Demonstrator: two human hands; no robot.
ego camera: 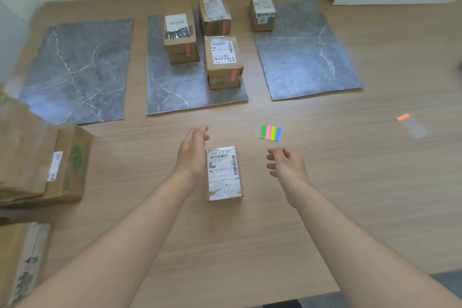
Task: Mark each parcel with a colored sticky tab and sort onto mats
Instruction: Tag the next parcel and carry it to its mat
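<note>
Pale wood is covering the whole table (350, 182), which is running back to a light wall and a curtain at the far right. Three grey marbled mats are lying side by side across the far half. Nothing is sitting on the left mat (75, 70). Three brown parcels are sitting on the middle mat (175, 92): the far-left parcel (180, 35), the far parcel (215, 15) and the nearer parcel (223, 61), each wearing a pink tab on its near face. On the far corner of the right mat (307, 57) a small parcel (263, 13) is standing with a blue tab on it.

Near the middle of the table, an unmarked parcel (225, 174) is lying flat, label facing up. The left hand (192, 155) is resting against its left edge, fingers loosely spread and not closing around it. The right hand (287, 164) is hovering well to the right of the parcel, released and holding nothing, fingers curling slightly.

Just beyond the right hand, a strip of sticky tabs (271, 132) is lying on the wood, showing green, pink, yellow-green and blue. Further right, a lone orange tab (403, 117) is sitting on a clear backing sheet.

At the near left edge, larger cardboard boxes (50, 162) are waiting in a stack, partly out of view.
</note>
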